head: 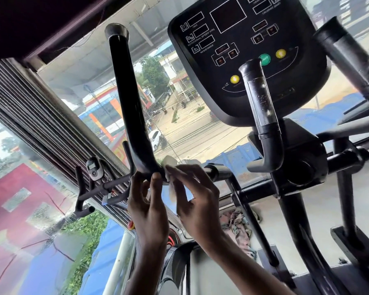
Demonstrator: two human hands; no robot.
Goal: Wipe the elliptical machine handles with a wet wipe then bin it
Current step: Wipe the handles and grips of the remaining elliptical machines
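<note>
Two grips are working a wipe (172,190) at the bend of the long handle (126,92).
A console (243,24) and a short handle (262,107) are standing to the right, and a rag (239,228) is lying on the floor (320,201) below. The left grip (147,203) is curling round the bend just beside the wipe; the right grip (198,205), fingers apart, is pressing the wipe onto the bar. A window (192,135) is showing a street.
</note>
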